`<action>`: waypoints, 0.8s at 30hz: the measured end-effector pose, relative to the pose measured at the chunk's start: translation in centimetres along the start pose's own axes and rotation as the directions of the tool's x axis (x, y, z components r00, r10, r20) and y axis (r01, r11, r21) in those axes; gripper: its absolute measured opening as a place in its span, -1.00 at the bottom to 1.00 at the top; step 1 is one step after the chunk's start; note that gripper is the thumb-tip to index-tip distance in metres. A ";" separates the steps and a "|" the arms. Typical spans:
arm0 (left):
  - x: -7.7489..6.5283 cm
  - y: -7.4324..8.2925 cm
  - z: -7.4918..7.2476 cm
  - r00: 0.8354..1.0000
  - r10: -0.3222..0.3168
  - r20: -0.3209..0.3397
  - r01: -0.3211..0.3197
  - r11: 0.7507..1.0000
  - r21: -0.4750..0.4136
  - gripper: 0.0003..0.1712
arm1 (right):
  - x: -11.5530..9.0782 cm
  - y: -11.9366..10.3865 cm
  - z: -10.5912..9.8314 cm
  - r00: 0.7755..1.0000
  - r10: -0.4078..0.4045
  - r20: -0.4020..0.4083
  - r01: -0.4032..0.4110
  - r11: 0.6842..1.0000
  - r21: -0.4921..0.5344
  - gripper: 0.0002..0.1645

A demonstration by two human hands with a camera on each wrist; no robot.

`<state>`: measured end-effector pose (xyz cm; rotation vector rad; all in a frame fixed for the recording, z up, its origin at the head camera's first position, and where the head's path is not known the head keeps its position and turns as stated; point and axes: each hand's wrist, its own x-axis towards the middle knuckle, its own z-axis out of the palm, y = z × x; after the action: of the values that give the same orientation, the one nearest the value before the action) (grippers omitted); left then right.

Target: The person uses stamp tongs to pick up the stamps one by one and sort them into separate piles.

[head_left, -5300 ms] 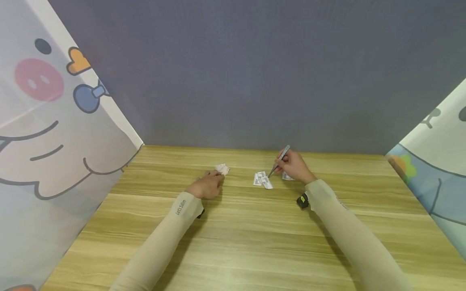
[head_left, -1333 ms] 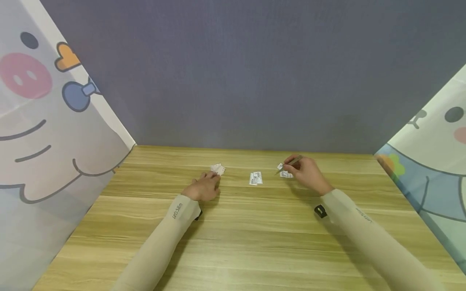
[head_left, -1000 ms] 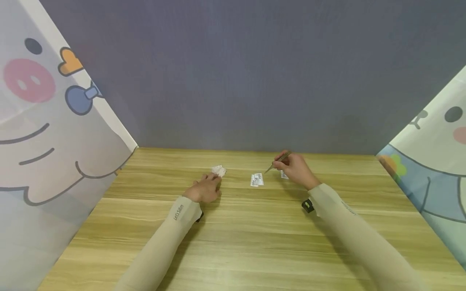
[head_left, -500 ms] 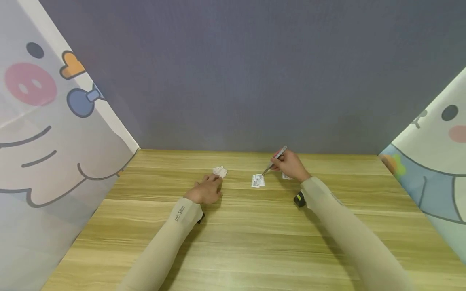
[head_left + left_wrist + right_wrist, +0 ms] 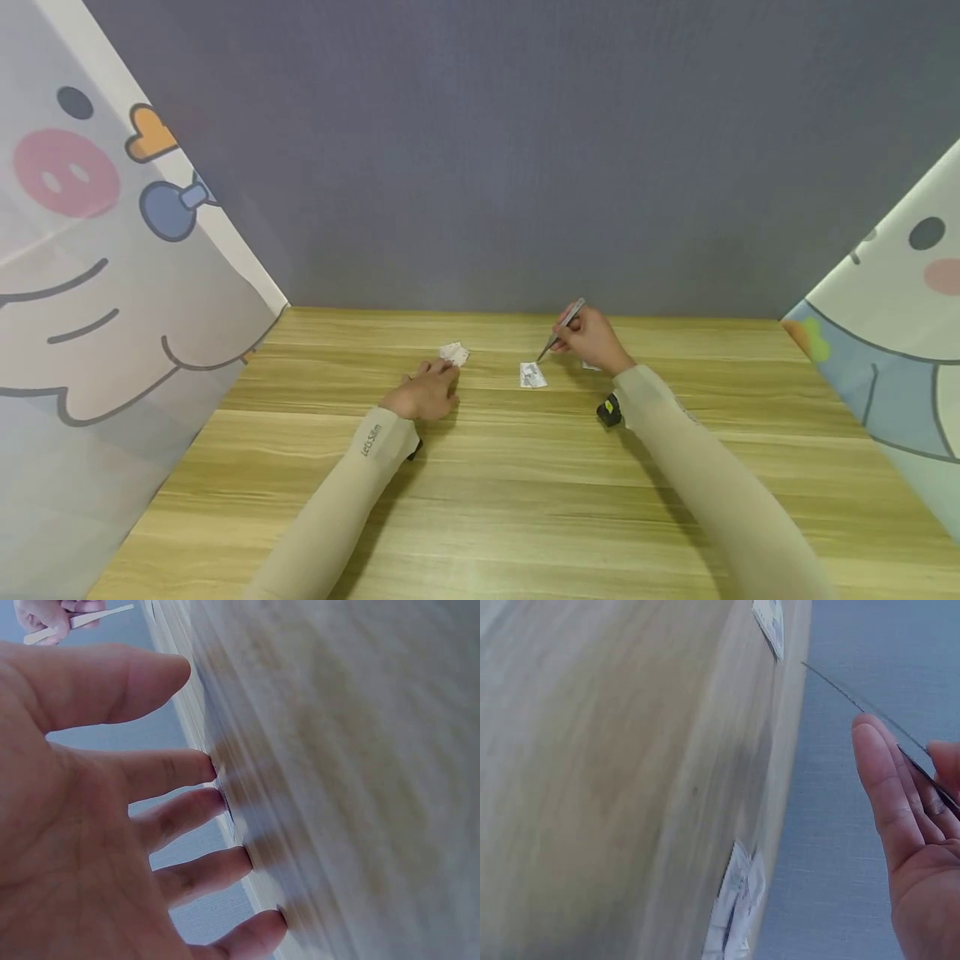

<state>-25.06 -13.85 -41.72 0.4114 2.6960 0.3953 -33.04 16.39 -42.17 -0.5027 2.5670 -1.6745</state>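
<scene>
My right hand (image 5: 592, 337) pinches metal tweezers (image 5: 561, 327), whose tips point down at the upper right edge of small white printed packets (image 5: 533, 376) lying overlapped mid-table. In the right wrist view the two tweezer arms (image 5: 840, 688) stand slightly apart with nothing between their tips. Crinkled packets (image 5: 737, 904) show below that hand; in the head view the hand partly hides this right pile (image 5: 590, 365). My left hand (image 5: 426, 393) has its fingers spread, and its fingertips (image 5: 238, 859) rest on the table right at the near edge of another white group of packets (image 5: 453, 353).
The wood-grain table (image 5: 480, 500) ends at a grey partition (image 5: 480, 167) behind the packets. Cartoon-printed panels (image 5: 150, 333) stand at both sides. Black wrist-worn devices (image 5: 609, 411) sit under the sleeve cuffs.
Since the oldest frame, one packet has gone from the middle group to the right pile. My right hand with the tweezers has then returned left to the middle packets. The left hand stays put.
</scene>
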 end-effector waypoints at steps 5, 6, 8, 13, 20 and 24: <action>0.0 0.0 -0.1 1.000 -0.009 -0.002 0.009 1.000 0.000 -0.32 | 0.3 -0.3 -0.4 0.999 0.023 0.022 -0.024 0.999 0.034 -0.76; 0.1 0.0 -0.1 1.000 -0.010 -0.002 0.010 1.000 -0.001 -0.32 | 0.4 -0.3 -0.4 0.999 0.031 0.029 -0.032 0.999 0.040 -0.75; 0.1 0.1 -0.2 1.000 -0.010 0.000 0.010 1.000 -0.002 -0.32 | 0.6 -0.2 -0.5 0.998 0.050 0.036 -0.052 0.998 0.043 -0.75; 0.0 0.1 -0.2 1.000 -0.003 0.002 0.003 1.000 0.006 -0.33 | 0.8 0.1 -0.1 0.997 0.062 0.050 -0.064 0.997 0.032 -0.83; 0.0 0.1 -0.1 1.000 -0.002 0.009 0.002 1.000 0.008 -0.32 | 0.5 -0.5 0.7 0.997 -0.010 0.071 0.007 0.999 0.034 -0.89; 0.0 -0.1 0.0 1.000 -0.001 0.005 0.001 1.000 0.008 -0.32 | 0.1 -1.2 0.7 0.997 -0.035 0.068 0.033 0.999 0.031 -0.89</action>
<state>-25.04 -13.92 -41.70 0.4124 2.6933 0.3832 -32.70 15.31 -41.38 -0.5949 2.4956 -1.6732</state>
